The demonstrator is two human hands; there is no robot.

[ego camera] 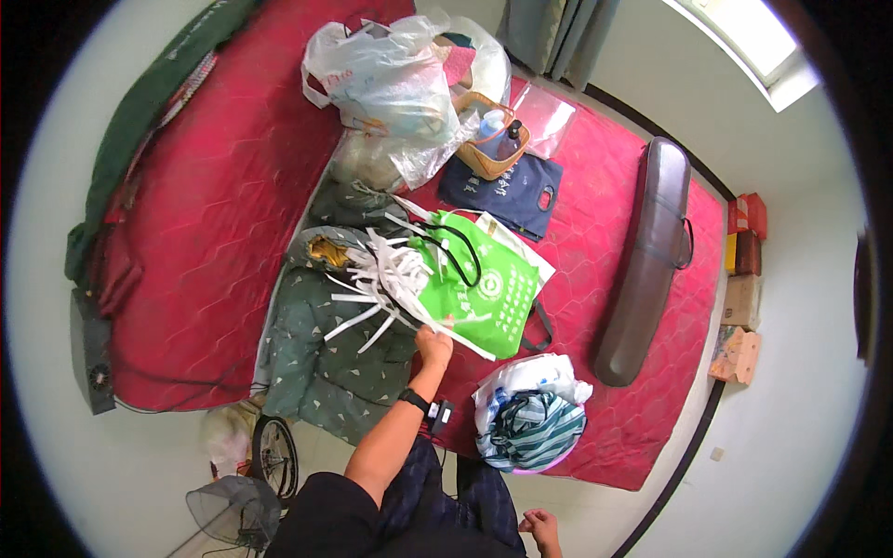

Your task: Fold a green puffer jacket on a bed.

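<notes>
My left hand (434, 347) reaches over the red quilted mattress and pinches the end of a white strip near the lower left corner of a green non-woven bag (481, 293). A tangled bunch of white strips (391, 272) lies just beyond it, partly over the bag. Black cord handles curve over the bag. Under and left of the strips is a dark green patterned padded garment (314, 349). My right hand (539, 523) hangs low beside my leg, away from the bed, with its fingers partly curled; nothing is seen in it.
Farther back are stuffed plastic bags (398, 84), a wicker basket (488, 164) with bottles and a navy bag (516, 195). A long brown case (645, 272) lies to the right. A basin with striped cloth (537, 429) is near the bed's edge. A bicycle wheel (274, 457) stands at lower left.
</notes>
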